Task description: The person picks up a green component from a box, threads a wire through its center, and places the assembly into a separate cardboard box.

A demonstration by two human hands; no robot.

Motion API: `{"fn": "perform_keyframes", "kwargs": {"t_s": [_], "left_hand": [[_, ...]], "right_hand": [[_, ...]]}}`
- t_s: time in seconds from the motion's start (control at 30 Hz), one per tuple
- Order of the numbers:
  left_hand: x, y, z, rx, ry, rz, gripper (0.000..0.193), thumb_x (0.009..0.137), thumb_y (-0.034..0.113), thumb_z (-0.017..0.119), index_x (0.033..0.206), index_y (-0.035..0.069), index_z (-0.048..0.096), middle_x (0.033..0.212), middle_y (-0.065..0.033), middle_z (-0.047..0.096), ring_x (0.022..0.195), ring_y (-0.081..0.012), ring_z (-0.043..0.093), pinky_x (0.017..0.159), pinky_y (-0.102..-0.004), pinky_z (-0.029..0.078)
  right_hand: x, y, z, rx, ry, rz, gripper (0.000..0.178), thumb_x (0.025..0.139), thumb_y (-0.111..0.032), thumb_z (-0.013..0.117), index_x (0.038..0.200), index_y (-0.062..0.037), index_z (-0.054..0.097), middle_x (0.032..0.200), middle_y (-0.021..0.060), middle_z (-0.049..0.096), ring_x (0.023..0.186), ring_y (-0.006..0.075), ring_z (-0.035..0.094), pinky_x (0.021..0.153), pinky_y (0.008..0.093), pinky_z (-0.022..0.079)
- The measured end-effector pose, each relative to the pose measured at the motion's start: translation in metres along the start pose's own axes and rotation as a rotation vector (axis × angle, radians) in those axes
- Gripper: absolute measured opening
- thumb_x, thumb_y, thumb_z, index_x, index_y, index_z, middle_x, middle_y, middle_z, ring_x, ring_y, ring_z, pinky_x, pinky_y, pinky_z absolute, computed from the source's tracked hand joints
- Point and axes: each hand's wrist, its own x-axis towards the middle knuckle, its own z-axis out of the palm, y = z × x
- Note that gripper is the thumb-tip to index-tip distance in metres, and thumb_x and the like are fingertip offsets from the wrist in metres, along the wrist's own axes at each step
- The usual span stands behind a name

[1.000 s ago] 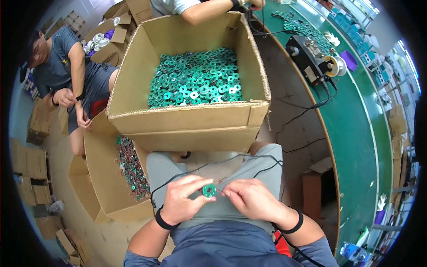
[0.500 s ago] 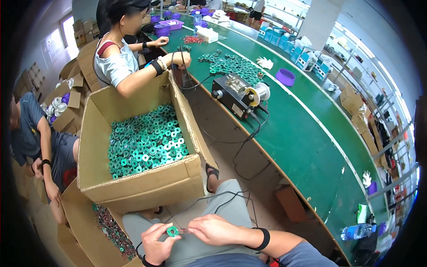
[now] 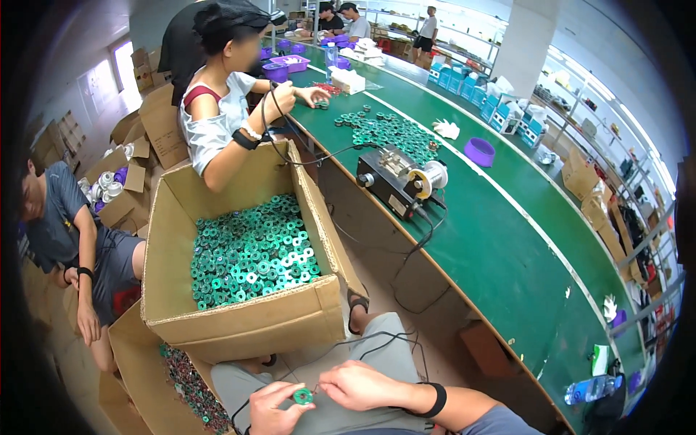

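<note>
Over my lap, my left hand (image 3: 274,409) pinches a small green ring-shaped part (image 3: 303,396) with a dark centre between thumb and fingertips. Just to its right, my right hand (image 3: 354,384) is closed, its fingertips pressed together close to the ring. A thin, dark reddish sliver shows between the right fingertips and the ring; it is too small to name. Beyond my hands stands a large open cardboard box (image 3: 243,335), holding a heap of similar green ring parts (image 3: 254,250).
A second cardboard box (image 3: 138,355) with small reddish parts is at lower left. The green workbench (image 3: 478,254) on the right bears a black machine with a spool (image 3: 395,181), scattered rings and a purple bowl (image 3: 479,151). One co-worker (image 3: 217,116) holds a black cable; another person sits at left.
The whole view has shifted, so the scene sits further right and lower. My hands stay close together at the ring. The co-worker's raised hand has lifted, while their other hand now reaches over the bench.
</note>
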Motion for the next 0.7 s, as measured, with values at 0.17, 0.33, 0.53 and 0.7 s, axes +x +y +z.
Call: {"fn": "perform_keyframes", "kwargs": {"t_s": [0.17, 0.33, 0.53, 0.7], "left_hand": [[-0.001, -0.030, 0.000, 0.101, 0.019, 0.007, 0.039, 0.067, 0.017, 0.090, 0.101, 0.003, 0.077, 0.086, -0.0120, 0.073, 0.076, -0.0248, 0.072, 0.069, -0.0330, 0.056], [0.004, -0.030, 0.006, 0.080, -0.072, 0.063, 0.039, 0.070, 0.015, 0.088, 0.104, 0.003, 0.074, 0.090, -0.0144, 0.071, 0.075, -0.0292, 0.070, 0.069, -0.0350, 0.056], [-0.004, -0.029, 0.006, 0.012, -0.060, 0.020, 0.038, 0.070, 0.012, 0.087, 0.104, 0.001, 0.074, 0.091, -0.0135, 0.072, 0.075, -0.0256, 0.070, 0.068, -0.0329, 0.056], [-0.009, -0.028, 0.003, 0.003, -0.047, 0.028, 0.037, 0.070, 0.009, 0.087, 0.105, 0.001, 0.075, 0.090, -0.0128, 0.072, 0.075, -0.0245, 0.070, 0.068, -0.0321, 0.056]], "right_hand": [[-0.002, -0.006, -0.001, -0.008, -0.028, -0.041, 0.011, 0.090, -0.011, 0.057, 0.086, -0.0014, 0.061, 0.076, 0.0211, 0.065, 0.074, 0.0429, 0.064, 0.067, 0.0516, 0.051], [0.003, -0.024, -0.009, 0.014, 0.002, -0.027, 0.012, 0.087, -0.009, 0.059, 0.079, -0.0016, 0.061, 0.070, 0.0216, 0.062, 0.069, 0.0424, 0.064, 0.063, 0.0520, 0.050], [0.003, -0.010, -0.006, -0.011, -0.012, 0.072, 0.007, 0.085, -0.003, 0.059, 0.078, -0.0025, 0.061, 0.068, 0.0161, 0.061, 0.065, 0.0371, 0.063, 0.058, 0.0436, 0.050], [-0.003, -0.008, -0.001, -0.028, -0.064, 0.021, 0.007, 0.084, -0.003, 0.059, 0.078, -0.0021, 0.062, 0.068, 0.0156, 0.062, 0.065, 0.0368, 0.064, 0.058, 0.0424, 0.051]]}}
